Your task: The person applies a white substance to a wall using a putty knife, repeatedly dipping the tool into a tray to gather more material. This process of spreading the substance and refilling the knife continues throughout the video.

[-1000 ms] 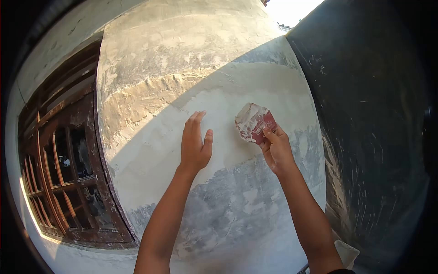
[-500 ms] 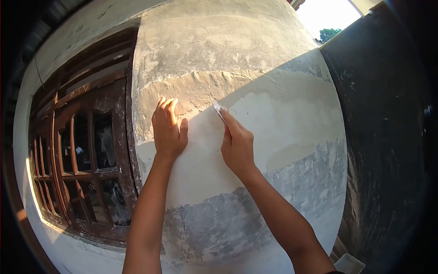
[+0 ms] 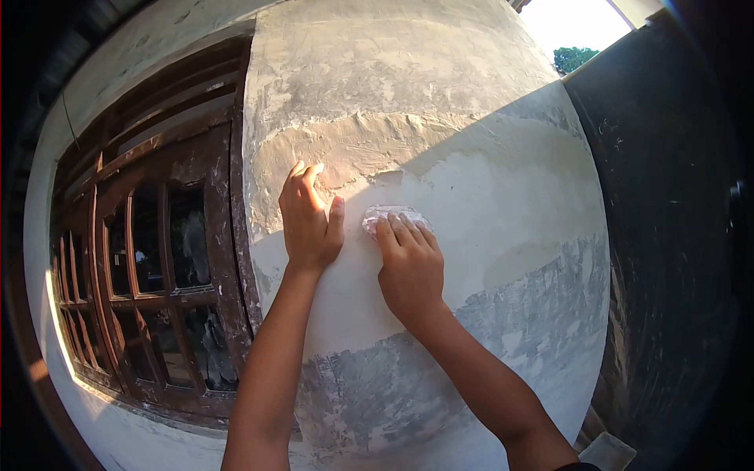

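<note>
The wall (image 3: 510,188) in front of me carries a smooth, pale coat of wet-looking plaster across its middle, with a rougher, ridged band above it. My left hand (image 3: 311,224) lies against the wall with its fingers stretched up and the thumb apart, holding nothing. To the right of it, my right hand (image 3: 412,271) grips a flat, whitish putty scraper (image 3: 380,214), smeared with plaster, and presses its face on the pale coat. Fingers cover the scraper's lower part. A small darker patch (image 3: 389,178) shows just above the scraper.
A brown wooden window (image 3: 169,302) with glass panes is set in the wall on the left. A dark panel (image 3: 667,220) stands at the right. Low at the right is a pale container (image 3: 606,454), partly cut off by my arm.
My right hand has moved the scraper down and turned it from edge-on to flat against the wall. A darker patch shows above it. My left hand stays at nearly the same spot.
</note>
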